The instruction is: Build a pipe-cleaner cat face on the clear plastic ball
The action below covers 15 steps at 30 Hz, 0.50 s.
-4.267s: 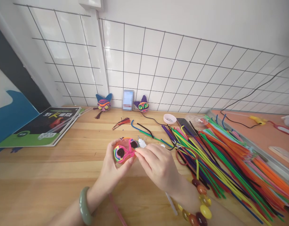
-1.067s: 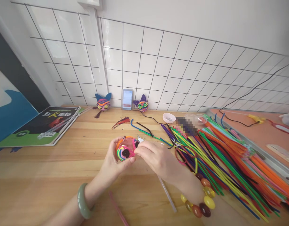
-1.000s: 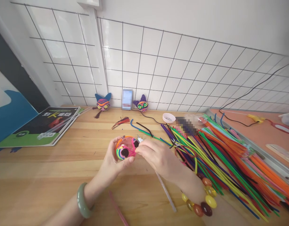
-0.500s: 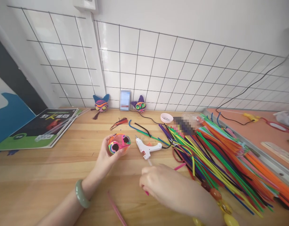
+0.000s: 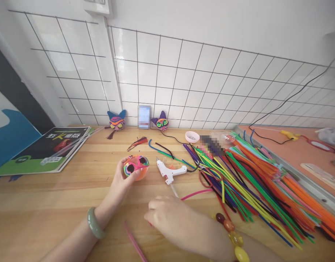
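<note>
Decorated ball (image 5: 138, 169) still held; right hand (image 5: 166, 215) lower (curled)

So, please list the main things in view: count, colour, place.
craft piece: 1, multicoloured, in left hand
strip: 1, pink, at right hand
glue gun: 1, white, middle
pipe cleaners: many, multicoloured, right
scissors: 1, red-handled, among them
eared figures: 2, multicoloured, by wall
screen: 1, pale, between figures
threads: several, reddish, behind craft piece
bowl: 1, pink, back
book: 1, black-green, left
tube: 1, pink, front
left hand: 1, bare, middle
right hand: 1, bare, front
</note>
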{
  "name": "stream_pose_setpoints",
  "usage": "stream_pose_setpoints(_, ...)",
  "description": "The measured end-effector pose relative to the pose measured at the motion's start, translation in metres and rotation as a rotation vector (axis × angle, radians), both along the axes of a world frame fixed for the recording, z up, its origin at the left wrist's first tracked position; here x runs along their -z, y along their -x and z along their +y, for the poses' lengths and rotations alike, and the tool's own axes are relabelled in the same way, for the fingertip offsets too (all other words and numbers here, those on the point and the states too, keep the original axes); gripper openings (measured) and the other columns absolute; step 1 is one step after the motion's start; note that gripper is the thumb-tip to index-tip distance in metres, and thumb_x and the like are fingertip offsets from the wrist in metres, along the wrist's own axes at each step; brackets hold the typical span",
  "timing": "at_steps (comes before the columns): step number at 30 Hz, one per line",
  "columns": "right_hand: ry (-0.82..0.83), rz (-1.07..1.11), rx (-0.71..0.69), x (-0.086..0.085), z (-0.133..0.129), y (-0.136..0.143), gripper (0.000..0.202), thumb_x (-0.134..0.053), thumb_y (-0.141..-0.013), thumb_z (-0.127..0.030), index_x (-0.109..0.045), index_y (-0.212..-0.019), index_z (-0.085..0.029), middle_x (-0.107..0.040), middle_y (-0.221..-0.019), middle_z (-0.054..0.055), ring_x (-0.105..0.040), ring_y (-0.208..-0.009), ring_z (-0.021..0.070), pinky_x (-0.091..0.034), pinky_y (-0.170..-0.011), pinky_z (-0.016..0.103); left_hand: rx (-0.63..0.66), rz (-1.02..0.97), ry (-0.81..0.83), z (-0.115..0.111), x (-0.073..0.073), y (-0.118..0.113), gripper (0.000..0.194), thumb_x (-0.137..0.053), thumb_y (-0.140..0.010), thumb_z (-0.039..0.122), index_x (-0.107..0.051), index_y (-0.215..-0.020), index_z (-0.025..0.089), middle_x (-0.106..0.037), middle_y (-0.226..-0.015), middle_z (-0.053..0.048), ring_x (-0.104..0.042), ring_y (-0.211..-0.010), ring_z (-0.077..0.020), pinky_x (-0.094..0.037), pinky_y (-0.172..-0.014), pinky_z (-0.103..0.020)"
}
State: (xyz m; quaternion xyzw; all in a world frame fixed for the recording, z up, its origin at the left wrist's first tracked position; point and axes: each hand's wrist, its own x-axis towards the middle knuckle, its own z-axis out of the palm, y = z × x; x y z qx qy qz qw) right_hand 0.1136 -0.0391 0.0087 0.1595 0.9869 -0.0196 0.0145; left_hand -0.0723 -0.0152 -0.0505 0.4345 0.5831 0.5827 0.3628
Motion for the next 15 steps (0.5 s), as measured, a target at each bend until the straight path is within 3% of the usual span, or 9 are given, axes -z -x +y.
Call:
stream_pose_setpoints(11,0.050,-0.149,0.100,0.012,0.002,0.012,0.010,-0.057,-0.083,-0.014,-0.065,-0.078,-0.015,-0.066,-0.074,0.004,-0.061,-0.072,0.0222,-0.044,-0.063,0.033,-0.003,-0.030,-0.015,0.004,0.005,0.001,0.053,-0.066,-0.069,0.044,-0.045,-0.113,0.023,-0.056,-0.111,-0.007,-0.053,-0.104,-0.0250,-0.039,-0.090,-0.037)
stream_pose_setpoints(15,-0.016,-0.047,0.050,-0.002,-0.004,0.006,0.008,-0.057,-0.080,-0.012,-0.061,-0.075,-0.016,-0.063,-0.071,0.003,-0.058,-0.066,0.0188,-0.040,-0.054,0.029,-0.050,-0.070,-0.025,0.006,0.010,0.002,0.051,-0.069,-0.067,0.042,-0.049,-0.109,0.022,-0.061,-0.103,-0.006,-0.057,-0.097,-0.0245,-0.042,-0.087,-0.037)
